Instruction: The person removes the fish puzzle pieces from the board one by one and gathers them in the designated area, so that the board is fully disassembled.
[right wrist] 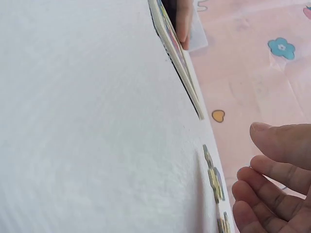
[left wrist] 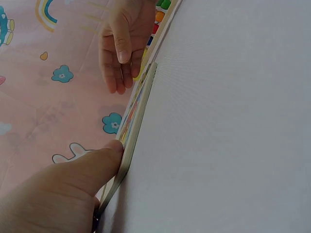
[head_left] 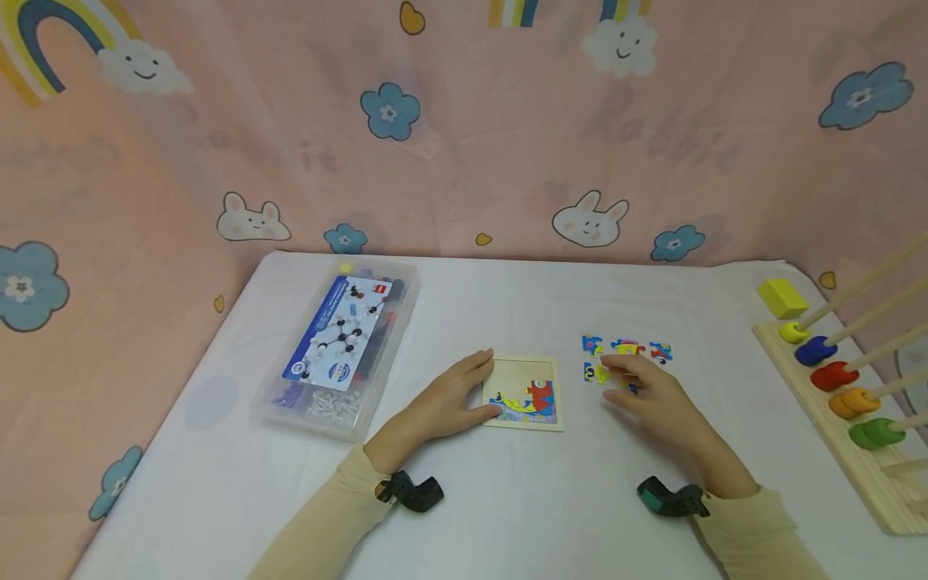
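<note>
In the head view, a small square wooden puzzle tray lies on the table, with colourful pieces fitted along its bottom and right side. My left hand rests against the tray's left side, thumb on the near left part of its rim and straight fingers by the far left corner. Loose puzzle pieces lie to the right of the tray. Over the nearer ones hovers my right hand, fingers loosely bent and apart from the thumb. The right wrist view shows nothing between the thumb and fingers of this hand.
A clear plastic case with a molecule-model label stands on the left of the white-covered table. On the right is a wooden peg board with coloured beads, a yellow block behind it. A patterned pink cloth hangs behind.
</note>
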Demonstrator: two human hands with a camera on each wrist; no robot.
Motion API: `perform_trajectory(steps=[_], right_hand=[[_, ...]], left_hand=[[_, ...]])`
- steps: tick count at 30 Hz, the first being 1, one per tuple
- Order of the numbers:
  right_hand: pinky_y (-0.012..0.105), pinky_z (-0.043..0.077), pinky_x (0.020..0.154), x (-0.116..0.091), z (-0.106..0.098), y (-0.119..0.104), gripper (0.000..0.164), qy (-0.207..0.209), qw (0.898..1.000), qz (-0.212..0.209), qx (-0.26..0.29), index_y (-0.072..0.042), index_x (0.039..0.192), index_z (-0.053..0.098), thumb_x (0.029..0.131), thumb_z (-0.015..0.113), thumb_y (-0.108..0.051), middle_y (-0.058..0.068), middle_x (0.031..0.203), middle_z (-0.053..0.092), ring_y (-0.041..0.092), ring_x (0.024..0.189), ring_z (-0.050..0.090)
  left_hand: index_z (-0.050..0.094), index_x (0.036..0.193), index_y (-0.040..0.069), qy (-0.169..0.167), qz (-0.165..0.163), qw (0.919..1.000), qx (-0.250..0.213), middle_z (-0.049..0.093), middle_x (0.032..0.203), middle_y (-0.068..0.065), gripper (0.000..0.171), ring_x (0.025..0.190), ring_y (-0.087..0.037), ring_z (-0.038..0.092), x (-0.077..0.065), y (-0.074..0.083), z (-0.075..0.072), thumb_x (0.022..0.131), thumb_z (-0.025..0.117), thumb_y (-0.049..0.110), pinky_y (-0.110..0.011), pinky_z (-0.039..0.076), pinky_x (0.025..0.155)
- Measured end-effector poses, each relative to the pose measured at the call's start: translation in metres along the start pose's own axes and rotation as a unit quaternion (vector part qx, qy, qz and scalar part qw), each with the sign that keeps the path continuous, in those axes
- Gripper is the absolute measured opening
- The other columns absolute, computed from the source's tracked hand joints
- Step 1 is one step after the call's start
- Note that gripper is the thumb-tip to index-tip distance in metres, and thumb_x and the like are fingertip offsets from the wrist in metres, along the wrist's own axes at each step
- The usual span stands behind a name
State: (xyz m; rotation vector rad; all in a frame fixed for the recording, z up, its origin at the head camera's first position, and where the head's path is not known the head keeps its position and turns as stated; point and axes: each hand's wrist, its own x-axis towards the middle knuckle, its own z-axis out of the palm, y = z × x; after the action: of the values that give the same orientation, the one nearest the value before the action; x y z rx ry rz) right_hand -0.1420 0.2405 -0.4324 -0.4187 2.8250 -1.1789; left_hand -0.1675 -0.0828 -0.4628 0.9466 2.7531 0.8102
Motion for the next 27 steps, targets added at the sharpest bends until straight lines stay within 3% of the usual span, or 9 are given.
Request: perform_trajectory(steps=[2, 4, 10, 13, 19, 27], right_hand=[[0.007, 0.040, 0.091, 0.000, 0.003, -0.003, 0.047, -0.003, 1.000, -0.009, 0.003, -0.002, 0.131, 0.053, 0.090, 0.066, -0.021, 0.015, 0.129, 0.056, 0.031, 0.115, 0.055], [0.008, 0.041, 0.092, 0.001, 0.007, -0.006, 0.046, -0.008, 1.000, -0.020, 0.007, -0.002, 0.130, 0.054, 0.090, 0.066, -0.020, 0.015, 0.129, 0.056, 0.031, 0.113, 0.056], [0.034, 0.049, 0.098, 0.006, 0.020, -0.013, 0.047, -0.040, 0.998, -0.042, 0.015, -0.003, 0.130, 0.054, 0.089, 0.067, -0.021, 0.011, 0.129, 0.057, 0.028, 0.117, 0.055], [0.040, 0.048, 0.099, 0.009, 0.028, -0.016, 0.046, -0.053, 0.997, -0.053, 0.009, -0.004, 0.130, 0.055, 0.089, 0.067, -0.021, 0.010, 0.128, 0.057, 0.027, 0.119, 0.053], [0.050, 0.045, 0.100, 0.015, 0.040, -0.027, 0.044, -0.060, 0.996, -0.068, 0.013, -0.005, 0.128, 0.057, 0.086, 0.068, -0.013, 0.008, 0.127, 0.058, 0.028, 0.121, 0.052], [0.053, 0.042, 0.102, 0.023, 0.050, -0.040, 0.044, -0.065, 0.997, -0.045, 0.003, -0.004, 0.127, 0.057, 0.086, 0.068, -0.011, 0.010, 0.124, 0.058, 0.030, 0.120, 0.052]], left_hand=[[0.035, 0.145, 0.001, 0.002, 0.002, 1.0000, 0.001, 0.027, 0.156, -0.008, 0.078, 0.144, -0.023, 0.024, 0.000, 0.000, 0.000, 0.088, 0.065, 0.043, -0.038, 0.028, 0.116], [0.035, 0.145, 0.001, 0.002, 0.003, 1.0000, 0.001, 0.027, 0.156, -0.008, 0.078, 0.144, -0.023, 0.025, 0.001, 0.001, 0.000, 0.088, 0.065, 0.044, -0.038, 0.028, 0.116], [0.035, 0.145, 0.001, 0.000, -0.001, 1.0000, -0.001, 0.027, 0.156, -0.008, 0.078, 0.144, -0.023, 0.024, 0.001, 0.001, 0.000, 0.087, 0.065, 0.044, -0.037, 0.029, 0.116], [0.035, 0.145, 0.001, 0.000, 0.000, 1.0000, -0.002, 0.027, 0.156, -0.008, 0.078, 0.144, -0.023, 0.024, 0.001, 0.000, 0.000, 0.087, 0.065, 0.043, -0.037, 0.028, 0.116], [0.035, 0.146, 0.002, -0.001, -0.003, 1.0000, 0.001, 0.027, 0.156, -0.007, 0.078, 0.144, -0.022, 0.024, 0.001, 0.000, 0.000, 0.087, 0.065, 0.044, -0.037, 0.027, 0.116], [0.036, 0.145, 0.001, 0.003, 0.000, 1.0000, 0.002, 0.027, 0.155, -0.008, 0.077, 0.143, -0.023, 0.025, 0.001, 0.000, 0.000, 0.087, 0.065, 0.044, -0.038, 0.028, 0.116]])
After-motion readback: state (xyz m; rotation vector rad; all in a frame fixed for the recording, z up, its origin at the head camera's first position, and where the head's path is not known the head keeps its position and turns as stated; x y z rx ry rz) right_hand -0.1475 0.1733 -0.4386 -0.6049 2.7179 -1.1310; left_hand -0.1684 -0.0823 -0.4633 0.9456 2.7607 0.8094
